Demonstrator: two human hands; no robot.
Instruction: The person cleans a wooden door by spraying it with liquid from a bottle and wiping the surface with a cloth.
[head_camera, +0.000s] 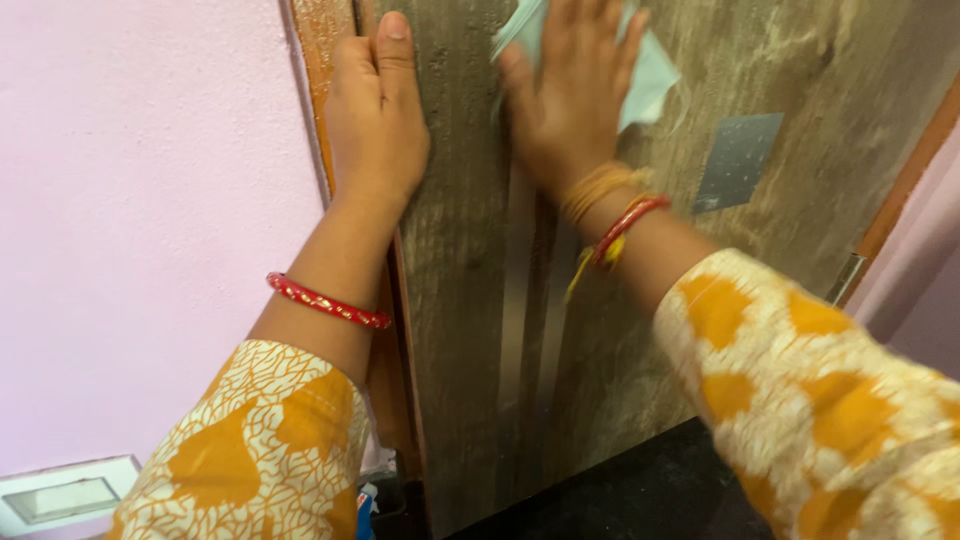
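— 2 big surfaces first?
— Yes: pink wall (140, 230) filling the left side, then grey-brown wooden door (770, 70) filling the middle and right, grain running top to bottom. Orange-brown door frame (322, 60) between wall and door, showing again at the far right edge.

— Next in size?
— 2 sleeves (250, 450), white with orange-yellow patches, low in the head view. Black surface (640, 495) below the door, between them.

— And the hands?
— Left hand (375, 115) flat and upright at the door's left edge, fingers straight and together, palm pressed on the wood right beside the frame. Nothing gripped. Right hand (575, 95) spread wide, fingers fanned, pressing a pale blue-white cloth (650, 85) against the upper door. Blurred somewhat. Cloth pinned under the palm, edges poking out on the right and at the top left.

— Smaller things?
— Dull grey square plate (738, 160) on the door, right of the cloth and apart from it. White switch plate (60, 495) low on the wall, bottom left corner. Red bangle (325, 302) on the left wrist; red bangle and yellow-orange thread (605, 190) on the right wrist.
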